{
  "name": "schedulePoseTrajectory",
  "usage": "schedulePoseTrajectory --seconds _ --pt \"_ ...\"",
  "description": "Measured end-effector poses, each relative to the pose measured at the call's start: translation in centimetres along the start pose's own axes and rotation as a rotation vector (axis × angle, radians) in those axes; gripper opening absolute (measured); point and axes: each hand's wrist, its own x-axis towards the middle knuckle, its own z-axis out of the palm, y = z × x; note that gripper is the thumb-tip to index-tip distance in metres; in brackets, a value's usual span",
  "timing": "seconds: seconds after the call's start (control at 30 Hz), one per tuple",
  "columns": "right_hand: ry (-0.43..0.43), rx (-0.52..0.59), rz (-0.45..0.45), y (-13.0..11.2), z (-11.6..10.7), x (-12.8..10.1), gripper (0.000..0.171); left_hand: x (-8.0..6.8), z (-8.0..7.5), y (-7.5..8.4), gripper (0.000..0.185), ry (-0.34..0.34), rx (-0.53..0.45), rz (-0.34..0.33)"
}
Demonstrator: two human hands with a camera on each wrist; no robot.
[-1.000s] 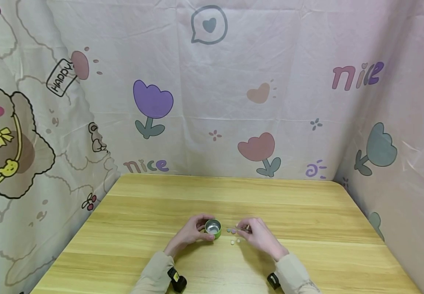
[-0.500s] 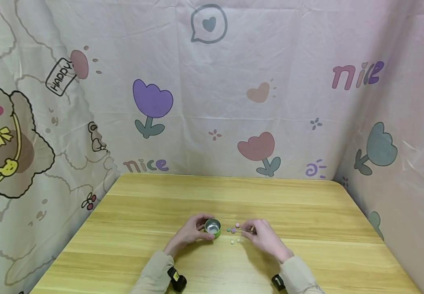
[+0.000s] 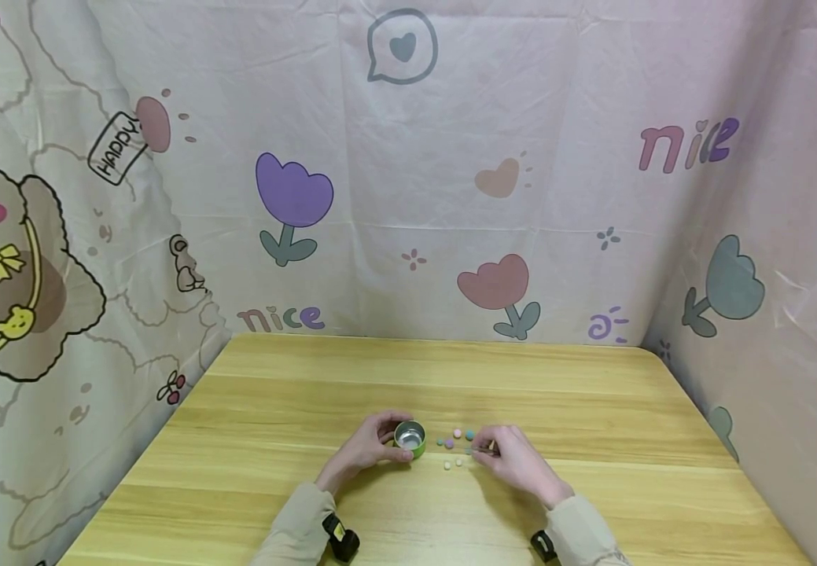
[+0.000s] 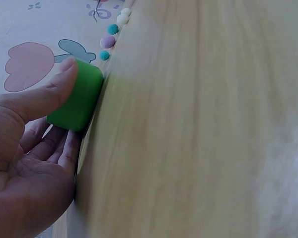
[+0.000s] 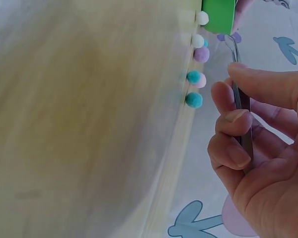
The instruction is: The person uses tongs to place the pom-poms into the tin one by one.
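Six fuzzy round pompoms (image 3: pixel 458 433) beside a smooth green metal cup (image 3: pixel 410 439).

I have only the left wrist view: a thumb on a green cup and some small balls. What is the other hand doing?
Observer: The right hand grips metal tweezers, seen in the right wrist view.
Reviewer: Is a ball in the tweezers?
Observer: None; their tip is bare beside the pompoms.
Reviewer: Is the cup empty?
Observer: The head view shows the green cup with a shiny metal inside; I cannot tell any ball in it.
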Motion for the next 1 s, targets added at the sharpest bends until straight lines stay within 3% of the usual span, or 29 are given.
schedulePoseTrajectory --seconds 1.0 --pt "-0.077 -0.036 0.009 1.1 -0.8 -0.7 0.005 0.1 0.0 -0.2 0.065 -0.003 0.006 -0.004"
